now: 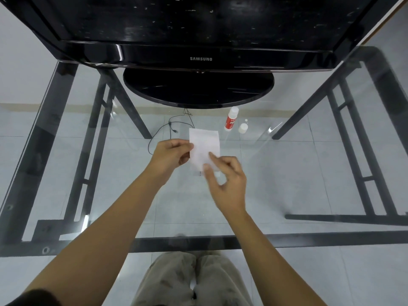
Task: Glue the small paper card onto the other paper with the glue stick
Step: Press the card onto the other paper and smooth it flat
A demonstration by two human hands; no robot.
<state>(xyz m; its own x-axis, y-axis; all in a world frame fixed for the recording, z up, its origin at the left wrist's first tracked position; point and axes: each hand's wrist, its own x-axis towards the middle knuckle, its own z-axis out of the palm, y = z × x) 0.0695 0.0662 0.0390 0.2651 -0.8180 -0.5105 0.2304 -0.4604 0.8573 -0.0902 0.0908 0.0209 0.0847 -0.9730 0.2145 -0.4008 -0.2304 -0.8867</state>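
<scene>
A white paper (204,143) lies over the middle of the glass table. My left hand (173,154) pinches its left edge between thumb and fingers. My right hand (225,180) is blurred, and its thumb and forefinger close on the paper's lower right part. I cannot tell the small card from the other paper; they look like one white sheet. The glue stick (231,119), white with a red label, lies uncapped just beyond the paper to the right. Its white cap (243,128) stands beside it.
A black Samsung monitor (201,59) on a round base (198,87) stands at the back of the glass table (309,173). A thin black cable (170,127) shows under the glass. The table's near frame bar (220,241) crosses above my knees.
</scene>
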